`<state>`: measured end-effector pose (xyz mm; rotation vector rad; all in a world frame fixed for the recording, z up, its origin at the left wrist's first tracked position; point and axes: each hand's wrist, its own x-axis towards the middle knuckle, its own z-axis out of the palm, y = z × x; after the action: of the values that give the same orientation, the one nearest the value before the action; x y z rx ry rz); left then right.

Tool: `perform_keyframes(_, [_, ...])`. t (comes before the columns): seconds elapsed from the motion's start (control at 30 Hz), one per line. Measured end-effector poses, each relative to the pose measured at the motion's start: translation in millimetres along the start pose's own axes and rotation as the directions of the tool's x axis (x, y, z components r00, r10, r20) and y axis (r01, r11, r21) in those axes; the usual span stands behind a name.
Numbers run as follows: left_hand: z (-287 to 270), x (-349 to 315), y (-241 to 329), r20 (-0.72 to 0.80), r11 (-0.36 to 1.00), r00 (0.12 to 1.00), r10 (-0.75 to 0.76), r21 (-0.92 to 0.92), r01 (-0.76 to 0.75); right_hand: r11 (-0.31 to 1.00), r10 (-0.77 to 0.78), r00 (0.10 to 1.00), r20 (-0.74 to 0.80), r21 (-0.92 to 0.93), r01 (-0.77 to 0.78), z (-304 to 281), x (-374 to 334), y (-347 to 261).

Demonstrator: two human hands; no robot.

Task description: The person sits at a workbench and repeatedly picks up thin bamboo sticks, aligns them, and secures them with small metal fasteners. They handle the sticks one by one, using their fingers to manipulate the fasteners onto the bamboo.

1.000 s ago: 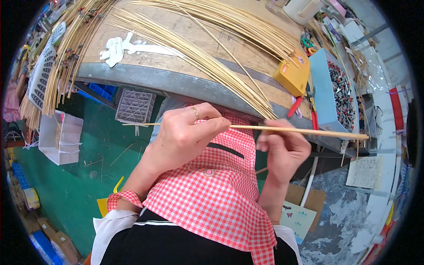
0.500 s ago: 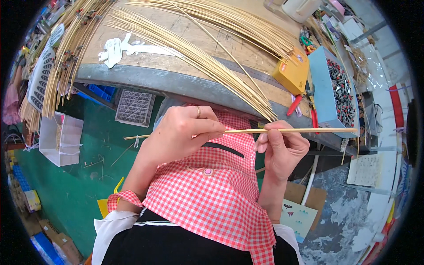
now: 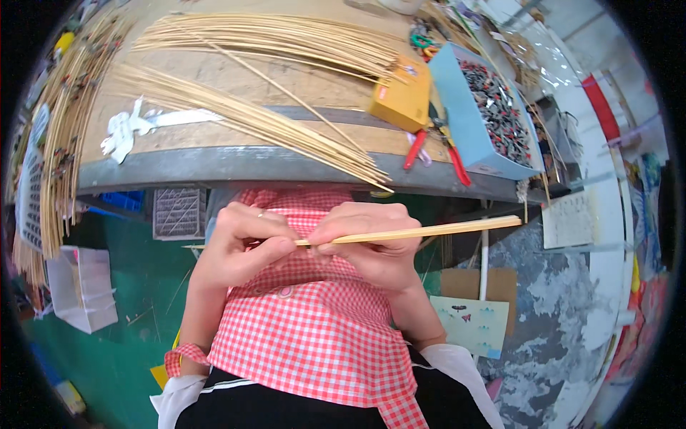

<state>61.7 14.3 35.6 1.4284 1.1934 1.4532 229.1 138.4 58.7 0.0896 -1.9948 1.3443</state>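
A long pale bamboo strip [image 3: 446, 229] runs crosswise in front of my red-and-white checked apron, its right end tipped slightly up. My left hand [image 3: 246, 243] pinches it near the middle, and its thin left end pokes out beyond that hand. Close beside, almost touching, my right hand [image 3: 371, 242] is closed on the same strip with thumb and fingers. On the bench just beyond lies a bundle of bamboo strips [image 3: 264, 123], the tips overhanging the edge. Whether the held piece is one strip or several laid together I cannot tell.
A larger bundle of strips [image 3: 286, 36] lies farther back, against a yellow box [image 3: 401, 100]. Red-handled pliers [image 3: 449, 143] rest beside a blue box [image 3: 457, 107] of small dark-and-red parts. White cut-out pieces [image 3: 128, 129] lie at left; below stands a white bin [image 3: 84, 286].
My right hand has slid left along the strip to meet my left hand. The strip's right end has moved left and tilts up. The bench appears shifted left in view.
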Motion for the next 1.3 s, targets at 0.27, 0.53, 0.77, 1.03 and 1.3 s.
perform_keyframes(0.27, [-2.1,-5.4,1.7,-0.244,0.982,0.965,0.093,0.185,-0.048,0.787,0.127,0.843,-0.523,-0.464,-0.406,-148.3,16.1,2.9])
perform_keyframes(0.53, [-3.7,1.0,3.4,-0.269,0.958,0.956,0.114,0.284,-0.034,-0.107,0.489,0.602,-0.631,-0.728,-0.677,-336.1,-35.9,44.5])
perform_keyframes(0.77, [-3.5,-0.6,6.0,-0.296,0.948,0.951,0.084,0.317,0.015,0.165,-0.017,0.701,-0.713,-0.693,-0.702,-325.8,-45.7,60.2])
perform_keyframes(1.03, [-1.8,0.3,2.0,-0.334,0.954,0.94,0.069,0.298,0.035,0.83,-0.188,0.525,-0.83,-0.42,-0.366,-256.3,-26.9,36.3])
perform_keyframes(1.3, [-5.8,1.0,-0.4,-0.346,0.952,0.937,0.049,0.3,0.061,0.974,0.057,0.842,-0.537,-0.154,-0.164,-64.3,13.9,6.9])
